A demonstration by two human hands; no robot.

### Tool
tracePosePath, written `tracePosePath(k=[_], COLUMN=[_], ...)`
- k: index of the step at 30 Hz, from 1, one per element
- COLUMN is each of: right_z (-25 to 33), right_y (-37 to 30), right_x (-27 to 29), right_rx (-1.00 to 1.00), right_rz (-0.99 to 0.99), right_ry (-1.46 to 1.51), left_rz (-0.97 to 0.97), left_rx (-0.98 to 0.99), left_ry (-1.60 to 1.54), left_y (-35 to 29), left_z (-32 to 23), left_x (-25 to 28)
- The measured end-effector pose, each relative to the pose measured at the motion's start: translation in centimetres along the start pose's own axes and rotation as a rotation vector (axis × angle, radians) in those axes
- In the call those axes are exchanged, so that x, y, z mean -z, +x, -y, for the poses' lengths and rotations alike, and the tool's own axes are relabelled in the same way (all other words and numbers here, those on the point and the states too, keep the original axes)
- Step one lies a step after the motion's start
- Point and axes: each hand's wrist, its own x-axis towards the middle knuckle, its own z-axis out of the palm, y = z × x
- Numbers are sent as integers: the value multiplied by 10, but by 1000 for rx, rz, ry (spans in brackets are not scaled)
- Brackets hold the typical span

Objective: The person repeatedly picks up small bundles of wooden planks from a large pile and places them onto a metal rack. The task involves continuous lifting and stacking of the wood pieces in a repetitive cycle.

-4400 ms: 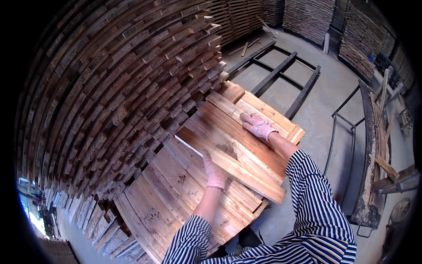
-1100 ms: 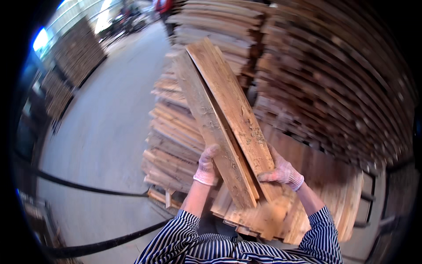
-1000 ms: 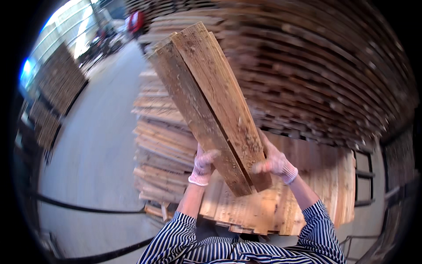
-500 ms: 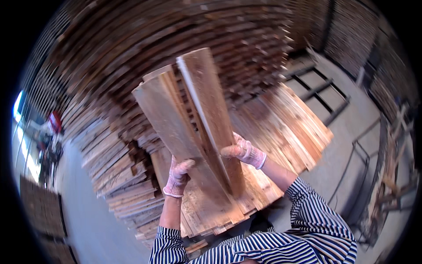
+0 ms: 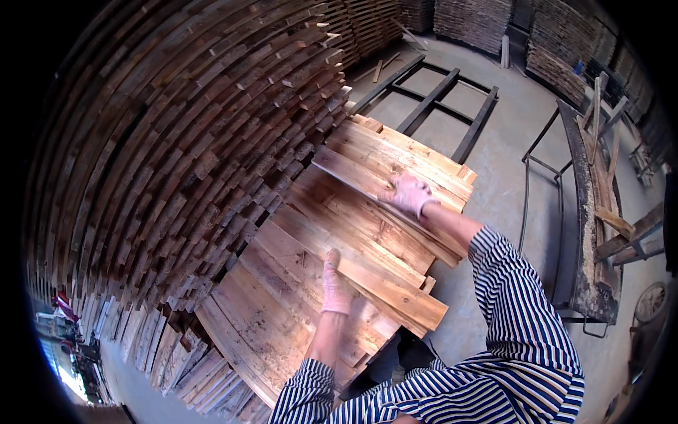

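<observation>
- Left hand (image 5: 336, 291), centre, thumb extended, is at a pale board (image 5: 395, 288); whether it grips cannot be told.
- Right hand (image 5: 411, 194), right of centre, fingers bent, is over a brownish board (image 5: 345, 168); its hold is unclear.
- Both boards lie on planks (image 5: 258, 311), mid-frame.
- Stacked lumber (image 5: 162, 162) fills the upper left.

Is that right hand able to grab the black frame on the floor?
Probably not from here: the right hand is at a nearer board, and the black frame lies beyond the pale boards.

Gloves (image 5: 335, 291) pale pink; sleeves (image 5: 519, 293) striped navy-white; boards (image 5: 392, 290) tan, brown; metal frame (image 5: 429, 101) black; floor (image 5: 494, 169) grey.
</observation>
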Motion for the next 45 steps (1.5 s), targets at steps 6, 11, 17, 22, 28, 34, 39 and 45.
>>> tracePosePath(k=[6,11,17,22,28,34,39,45], right_z=[-15,-74,-151,-156,-21,9,44,98], right_y=[-22,28,125,170,91,-40,-42,-145], right_x=[-13,49,84,69,35,1,-6,-30], right_rx=[51,138,10,29,8,248,-11,197], right_rz=[-53,-117,-103,-112,-168,-123,28,-5], right_ry=[-247,-205,-95,-113,-148,-122,73,51], left_rz=[-159,-144,-103,-52,-147,-99,22,158], left_rx=[-27,25,-50,55,-34,181,32,-133], left_ry=[90,34,40,34,90,60,153,477], left_y=[-3,14,40,51,50,33,33,-29], left_z=[3,10,21,29,11,10,0,-28], left_x=[-66,-58,-2,-1,12,15,12,-45])
